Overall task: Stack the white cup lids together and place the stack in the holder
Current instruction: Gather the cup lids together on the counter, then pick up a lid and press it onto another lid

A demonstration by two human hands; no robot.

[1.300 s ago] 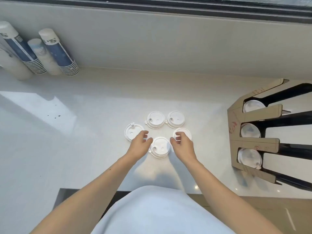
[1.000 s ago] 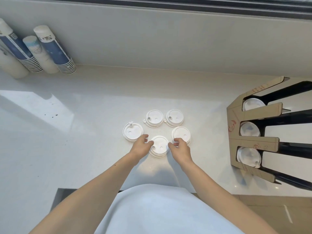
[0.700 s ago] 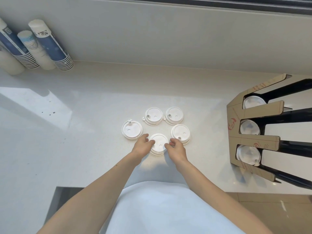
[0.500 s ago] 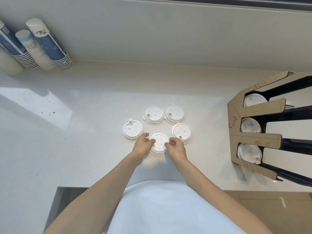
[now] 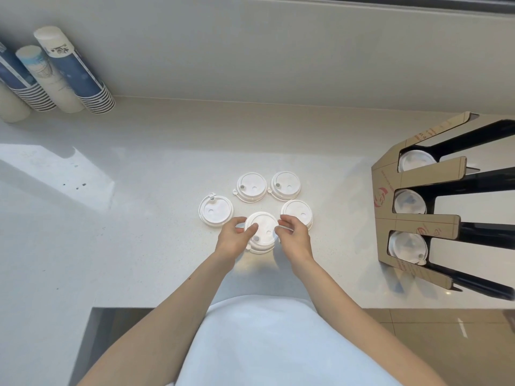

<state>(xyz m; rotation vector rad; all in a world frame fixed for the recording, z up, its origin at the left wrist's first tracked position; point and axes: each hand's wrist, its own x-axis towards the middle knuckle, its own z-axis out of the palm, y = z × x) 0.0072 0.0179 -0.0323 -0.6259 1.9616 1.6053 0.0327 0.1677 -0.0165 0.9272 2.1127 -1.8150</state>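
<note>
Five white cup lids lie in a ring on the pale counter. The near lid (image 5: 263, 228) is pinched at its left edge by my left hand (image 5: 232, 242) and at its right edge by my right hand (image 5: 294, 238); it looks slightly raised, with a white rim showing beneath it. The other lids lie flat: left lid (image 5: 216, 210), back-left lid (image 5: 251, 187), back-right lid (image 5: 285, 185), right lid (image 5: 297, 213). The cardboard holder (image 5: 386, 224) stands at the right, with white lids in each of its three slots.
Stacks of blue-and-white paper cups (image 5: 69, 71) lean against the wall at the back left. The counter's front edge (image 5: 92, 309) drops to a brown floor just before my body. The wall runs close behind the lids.
Both hands drew in from the neighbouring lids onto the near lid and now grip its two edges. The lid looks lifted a little off the counter.
</note>
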